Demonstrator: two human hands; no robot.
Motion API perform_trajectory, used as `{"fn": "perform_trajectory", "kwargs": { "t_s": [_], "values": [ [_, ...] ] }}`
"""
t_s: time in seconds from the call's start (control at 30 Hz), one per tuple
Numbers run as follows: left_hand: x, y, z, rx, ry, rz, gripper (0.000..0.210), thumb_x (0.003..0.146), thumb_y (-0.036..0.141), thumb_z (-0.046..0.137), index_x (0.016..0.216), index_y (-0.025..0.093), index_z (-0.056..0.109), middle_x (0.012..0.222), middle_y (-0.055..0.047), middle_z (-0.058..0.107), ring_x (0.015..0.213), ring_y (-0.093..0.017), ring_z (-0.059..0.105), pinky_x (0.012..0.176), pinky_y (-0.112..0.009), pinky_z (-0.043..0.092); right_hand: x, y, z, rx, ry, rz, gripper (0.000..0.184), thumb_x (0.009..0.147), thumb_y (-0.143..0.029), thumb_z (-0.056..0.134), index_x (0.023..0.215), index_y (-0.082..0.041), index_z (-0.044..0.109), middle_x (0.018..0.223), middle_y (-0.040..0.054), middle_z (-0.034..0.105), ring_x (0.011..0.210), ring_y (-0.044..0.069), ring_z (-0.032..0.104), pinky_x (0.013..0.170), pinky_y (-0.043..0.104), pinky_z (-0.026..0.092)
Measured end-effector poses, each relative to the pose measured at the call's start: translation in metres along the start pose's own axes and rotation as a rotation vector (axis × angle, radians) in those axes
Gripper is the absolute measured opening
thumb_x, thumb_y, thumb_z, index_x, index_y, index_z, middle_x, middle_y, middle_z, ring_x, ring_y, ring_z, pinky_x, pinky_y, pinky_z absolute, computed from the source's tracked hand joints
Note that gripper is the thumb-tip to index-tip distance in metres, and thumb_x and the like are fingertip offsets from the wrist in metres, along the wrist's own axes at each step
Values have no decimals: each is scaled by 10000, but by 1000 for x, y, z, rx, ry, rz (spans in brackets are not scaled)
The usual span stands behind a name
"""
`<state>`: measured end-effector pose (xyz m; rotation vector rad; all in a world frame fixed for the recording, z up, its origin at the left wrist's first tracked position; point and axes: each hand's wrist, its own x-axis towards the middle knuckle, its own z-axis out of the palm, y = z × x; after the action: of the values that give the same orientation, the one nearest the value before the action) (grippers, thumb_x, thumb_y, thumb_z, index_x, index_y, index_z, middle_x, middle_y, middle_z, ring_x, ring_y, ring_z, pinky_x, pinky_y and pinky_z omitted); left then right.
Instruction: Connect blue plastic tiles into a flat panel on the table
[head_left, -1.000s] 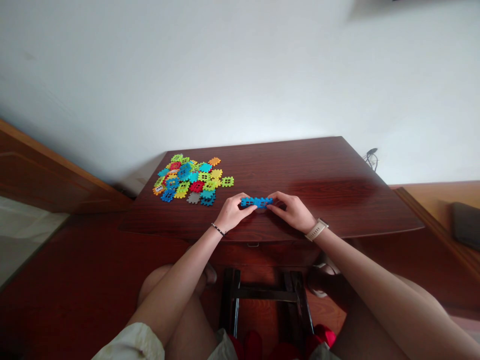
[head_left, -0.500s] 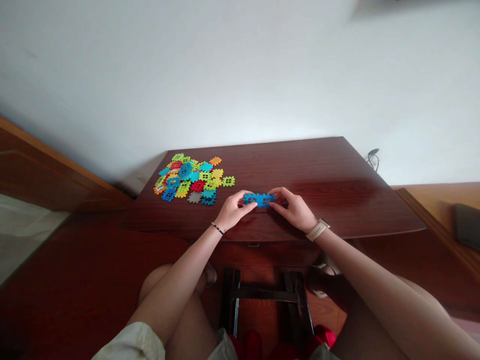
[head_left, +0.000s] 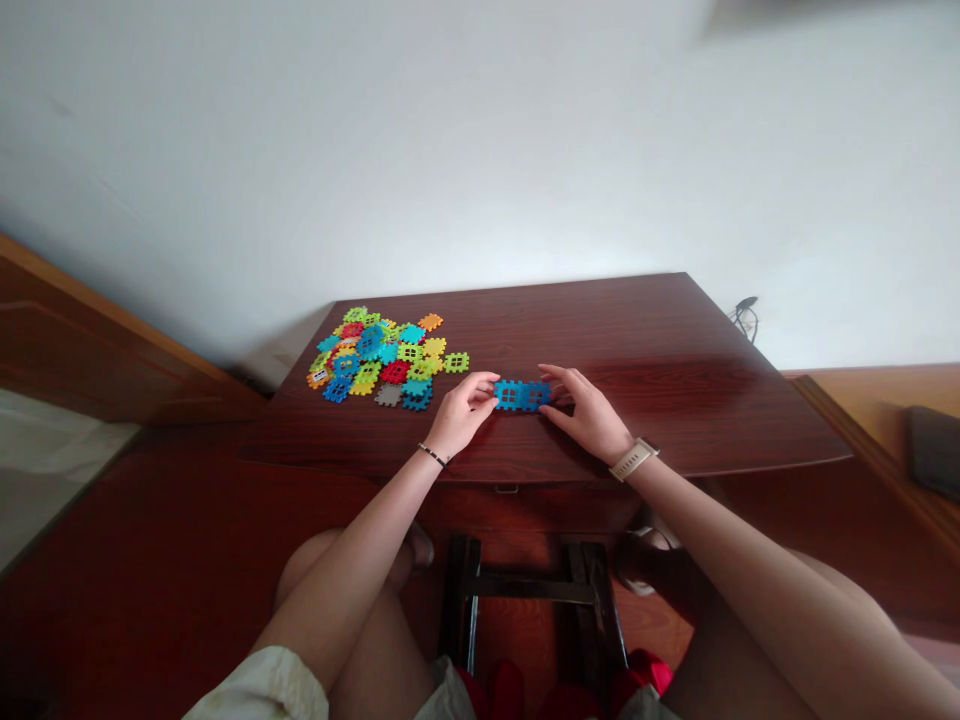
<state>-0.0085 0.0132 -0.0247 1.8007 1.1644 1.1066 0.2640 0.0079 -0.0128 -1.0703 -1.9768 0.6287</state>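
Blue windowed strip [head_left: 523,395] between two hands, near edge of the worktop [head_left: 577,310].
Left hand [head_left: 463,412] at the strip's nine o'clock, right hand [head_left: 589,415] at three; each grip is half-curled about an end, whether clasping or merely touching being indeterminable. The heap of coloured tiles [head_left: 386,352] lies between nine and ten o'clock.
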Motion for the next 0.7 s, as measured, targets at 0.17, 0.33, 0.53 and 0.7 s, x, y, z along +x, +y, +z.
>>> {"fn": "perform_trajectory", "kwargs": {
  "t_s": [0.17,0.33,0.53,0.7],
  "values": [
    [-1,2,1,51,14,-17,337,929,154,710,1259,224,697,1100,-61,755,971,-179,763,875,-307,652,-1,8,2,-164,5,-48,496,939,-235,699,1428,-264,628,1315,120,681,1167,326,679,1091,549,565],
    [-3,5,-4,273,-15,88,375,936,99,699,1282,242,699,1129,-59,763,1034,-216,727,992,-412,624,-2,13,4,-264,4,-67,487,972,-265,680,1456,-238,627,1314,128,705,1216,359,638,1107,580,538],
    [-3,3,-7,478,-24,148,352,956,118,713,1285,242,720,1216,-77,734,1178,-280,647,1106,-499,545,-3,16,6,-309,2,-48,427,989,-299,677,1407,-214,677,1301,137,712,1233,364,619,1132,575,525],
    [-2,1,-6,524,-19,145,267,977,164,712,1225,252,756,1221,-79,697,1195,-284,626,1125,-493,535,-2,16,5,-329,-4,-41,327,999,-316,673,1309,-229,732,1307,134,707,1219,356,629,1128,571,531]
  ]
}}
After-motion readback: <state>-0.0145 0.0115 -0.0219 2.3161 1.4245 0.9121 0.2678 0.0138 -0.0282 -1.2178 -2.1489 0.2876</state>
